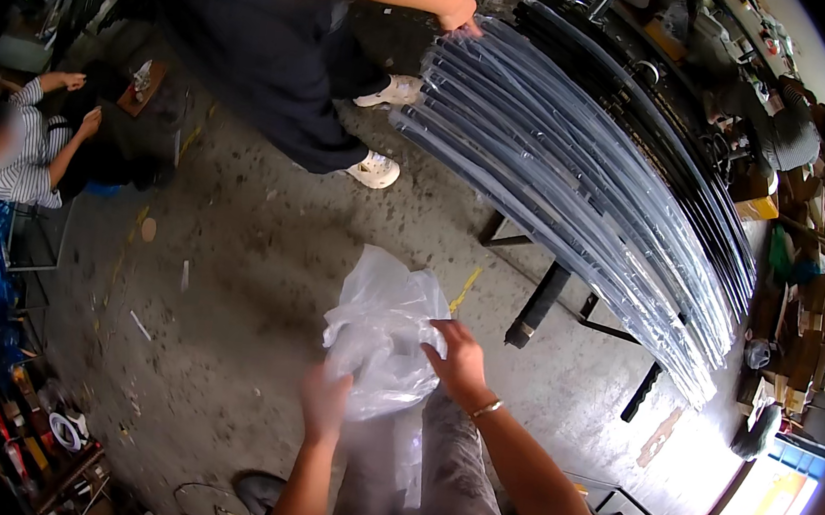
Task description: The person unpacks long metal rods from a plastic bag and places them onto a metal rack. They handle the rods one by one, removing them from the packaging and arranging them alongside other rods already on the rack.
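A crumpled, see-through plastic bag (380,330) is bunched up in front of my legs, and a strip of it trails down between them. At its right side, my right hand (461,365) pinches the plastic between thumb and fingers. My left hand (322,401) is at the bag's lower left edge; motion smears its fingers, so I cannot tell whether they grip it. Ahead to the right lies a large bundle of long dark rods in clear plastic sleeves (581,185), resting on a low metal stand (612,319). Neither of my hands touches the rods.
A standing person's hand (458,11) touches the bundle's far left end. Another person in a striped top (31,157) sits at the left. Bare dark rods (665,148) lie beyond the wrapped ones. Cartons (806,339) line the right; a metal frame (623,506) stands lower right.
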Available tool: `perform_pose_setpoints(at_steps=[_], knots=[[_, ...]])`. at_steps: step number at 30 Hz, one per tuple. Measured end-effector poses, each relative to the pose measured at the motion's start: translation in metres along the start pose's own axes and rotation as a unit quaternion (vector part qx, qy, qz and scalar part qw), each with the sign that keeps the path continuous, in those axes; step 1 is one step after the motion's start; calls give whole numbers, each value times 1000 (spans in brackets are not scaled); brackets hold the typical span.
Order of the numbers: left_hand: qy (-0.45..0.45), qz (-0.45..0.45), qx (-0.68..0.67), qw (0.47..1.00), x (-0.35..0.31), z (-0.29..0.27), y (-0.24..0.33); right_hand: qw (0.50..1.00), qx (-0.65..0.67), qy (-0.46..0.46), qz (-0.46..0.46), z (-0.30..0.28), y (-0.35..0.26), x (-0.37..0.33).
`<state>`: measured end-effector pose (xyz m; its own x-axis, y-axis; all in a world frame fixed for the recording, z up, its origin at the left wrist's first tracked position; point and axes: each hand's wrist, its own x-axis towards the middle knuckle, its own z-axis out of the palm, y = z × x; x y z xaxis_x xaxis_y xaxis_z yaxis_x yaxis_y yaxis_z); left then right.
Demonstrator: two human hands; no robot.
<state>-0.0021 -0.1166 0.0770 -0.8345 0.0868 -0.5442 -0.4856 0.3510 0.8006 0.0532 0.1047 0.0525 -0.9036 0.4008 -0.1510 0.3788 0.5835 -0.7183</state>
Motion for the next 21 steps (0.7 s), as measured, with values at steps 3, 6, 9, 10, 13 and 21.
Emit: perform_pose_setpoints(at_steps=[3, 6, 9, 10, 13, 21], knots=[[-3, 45, 64, 997, -13, -1, 4, 987, 29, 76, 136, 3, 19, -19], [-9, -29, -35, 999, -26, 1, 46, 887, 311, -12, 342, 32, 61, -33], [-49, -64, -166, 983, -33, -22, 61, 822, 396, -120, 392, 14, 26, -23], [-78, -76, -226, 968, -32, -31, 63, 839, 410, -105, 343, 8, 14, -21], [-55, -55, -151, 985, -20, -44, 58, 897, 317, -131, 278, 27, 36, -17], [7, 114, 84, 990, 65, -44, 39, 846, 432, -58, 306, -3, -5, 19]])
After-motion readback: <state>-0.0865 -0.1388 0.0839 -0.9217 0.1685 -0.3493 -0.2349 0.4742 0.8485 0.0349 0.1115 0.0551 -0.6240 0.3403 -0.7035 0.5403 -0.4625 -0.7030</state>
